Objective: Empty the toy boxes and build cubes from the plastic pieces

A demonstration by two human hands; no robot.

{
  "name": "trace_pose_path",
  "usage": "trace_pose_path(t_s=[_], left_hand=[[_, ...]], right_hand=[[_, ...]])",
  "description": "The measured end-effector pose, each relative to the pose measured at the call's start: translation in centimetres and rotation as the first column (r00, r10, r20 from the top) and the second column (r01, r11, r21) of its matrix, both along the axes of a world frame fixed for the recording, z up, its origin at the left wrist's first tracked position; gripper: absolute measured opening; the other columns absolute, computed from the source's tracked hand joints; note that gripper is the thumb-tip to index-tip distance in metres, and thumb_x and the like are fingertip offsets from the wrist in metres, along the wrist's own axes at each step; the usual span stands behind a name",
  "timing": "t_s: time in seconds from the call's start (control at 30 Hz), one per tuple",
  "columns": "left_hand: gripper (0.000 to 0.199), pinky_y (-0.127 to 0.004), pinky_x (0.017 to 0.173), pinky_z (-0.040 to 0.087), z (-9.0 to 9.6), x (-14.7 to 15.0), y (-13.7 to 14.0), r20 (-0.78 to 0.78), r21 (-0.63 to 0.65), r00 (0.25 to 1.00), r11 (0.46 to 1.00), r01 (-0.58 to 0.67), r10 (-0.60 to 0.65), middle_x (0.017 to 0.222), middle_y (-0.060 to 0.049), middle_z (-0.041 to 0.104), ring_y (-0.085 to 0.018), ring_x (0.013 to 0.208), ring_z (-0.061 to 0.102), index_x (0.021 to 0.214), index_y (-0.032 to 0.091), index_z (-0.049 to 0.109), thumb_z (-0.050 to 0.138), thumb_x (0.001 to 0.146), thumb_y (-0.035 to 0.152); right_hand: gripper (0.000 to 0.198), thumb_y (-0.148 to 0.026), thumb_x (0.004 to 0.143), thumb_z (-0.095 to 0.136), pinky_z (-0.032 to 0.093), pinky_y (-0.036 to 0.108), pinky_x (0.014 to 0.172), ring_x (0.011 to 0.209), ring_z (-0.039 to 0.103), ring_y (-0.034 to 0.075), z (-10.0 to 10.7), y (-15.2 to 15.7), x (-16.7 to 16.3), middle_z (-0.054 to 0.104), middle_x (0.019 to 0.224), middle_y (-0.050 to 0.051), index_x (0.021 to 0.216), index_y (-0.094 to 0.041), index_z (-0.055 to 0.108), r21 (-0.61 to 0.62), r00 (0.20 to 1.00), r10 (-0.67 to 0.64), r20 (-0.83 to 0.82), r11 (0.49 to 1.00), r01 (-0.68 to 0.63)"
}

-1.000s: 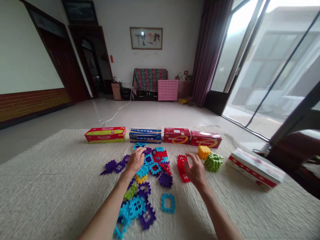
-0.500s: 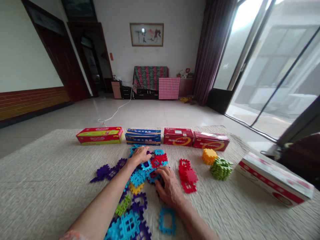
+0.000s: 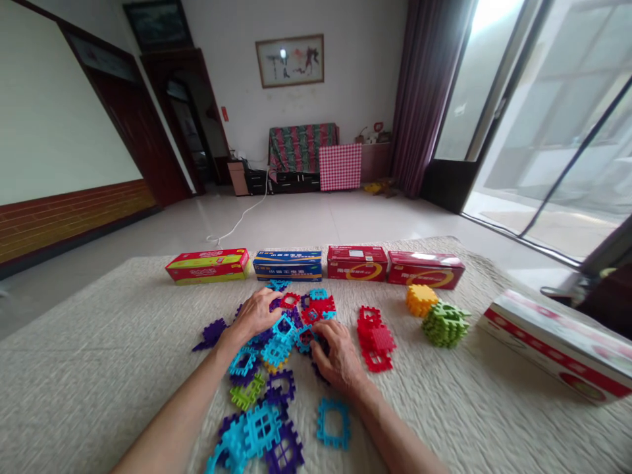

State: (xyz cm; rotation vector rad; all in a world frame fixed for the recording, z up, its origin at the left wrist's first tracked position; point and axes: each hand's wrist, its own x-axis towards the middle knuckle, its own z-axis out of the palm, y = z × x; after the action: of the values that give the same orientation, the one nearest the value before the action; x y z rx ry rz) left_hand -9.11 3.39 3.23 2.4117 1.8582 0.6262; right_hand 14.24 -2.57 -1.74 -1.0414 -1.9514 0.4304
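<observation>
A heap of plastic interlocking squares with notched edges lies on the beige cloth, mostly light blue [image 3: 276, 351] and purple [image 3: 280, 387]. My left hand [image 3: 257, 312] rests over the far left side of the heap, its fingers stretched out near a red square frame [image 3: 290, 300]. At the heap's right side is my right hand [image 3: 338, 354], bent over the pieces with thumb and forefinger apart. A light blue frame [image 3: 305, 338] lies at its fingertips, and a dark piece is partly hidden under the palm. Overlapping red squares [image 3: 376, 339] lie to its right.
Along the far edge stand a red-and-yellow box [image 3: 207, 266], a blue box [image 3: 287, 266] and two red boxes [image 3: 357, 263]. Stacks of orange [image 3: 421, 300] and green squares [image 3: 445, 324] sit at right, beside a white-and-red box [image 3: 557, 345]. A lone blue frame [image 3: 322, 424] lies near me.
My left hand has shifted left and a little toward me across the heap, uncovering a red square frame by its fingertips. My right hand stays at about the same place. The view has tilted slightly.
</observation>
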Motion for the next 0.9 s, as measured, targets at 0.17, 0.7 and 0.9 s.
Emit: trace_pose_path(t_s=[0.17, 0.7, 0.9], left_hand=[[0.026, -0.028, 0.085, 0.047, 0.9, -2.1, -1.3, -0.121, -0.133, 0.989, 0.988, 0.073, -0.089, 0.097, -0.004, 0.07, -0.02, 0.09, 0.064, 0.094, 0.024, 0.074, 0.055, 0.077, 0.024], [0.033, -0.03, 0.097, 0.043, -2.1, -1.9, 3.4, -0.209, -0.129, 0.977, 0.992, 0.014, -0.041, 0.105, -0.007, 0.065, -0.02, 0.103, 0.059, 0.108, 0.023, 0.069, 0.054, 0.079, 0.018], [0.042, -0.033, 0.099, 0.043, -2.1, -2.5, 3.3, -0.336, -0.18, 0.941, 0.983, -0.025, -0.038, 0.111, -0.006, 0.061, -0.022, 0.108, 0.057, 0.113, 0.027, 0.067, 0.048, 0.079, 0.013]], right_hand=[[0.018, -0.018, 0.085, 0.055, 0.043, 0.038, 0.09, 0.097, 0.057, 0.022, 0.1, 0.0, 0.0, 0.065, 0.101, 0.005, 0.101, -0.023, 0.063, 0.017, 1.0, -0.006, -0.026, 1.0, 0.006], [0.018, -0.017, 0.084, 0.055, 0.041, 0.038, 0.088, 0.097, 0.057, 0.022, -0.2, 0.3, 0.0, 0.066, 0.101, 0.004, 0.098, -0.023, 0.064, -0.006, 1.0, 0.004, -0.027, 1.0, -0.004], [0.018, -0.017, 0.084, 0.055, 0.041, 0.037, 0.088, 0.096, 0.057, 0.022, -0.2, 0.2, 0.0, 0.066, 0.1, 0.004, 0.097, -0.022, 0.065, -0.005, 1.0, -0.004, -0.023, 1.0, 0.004]])
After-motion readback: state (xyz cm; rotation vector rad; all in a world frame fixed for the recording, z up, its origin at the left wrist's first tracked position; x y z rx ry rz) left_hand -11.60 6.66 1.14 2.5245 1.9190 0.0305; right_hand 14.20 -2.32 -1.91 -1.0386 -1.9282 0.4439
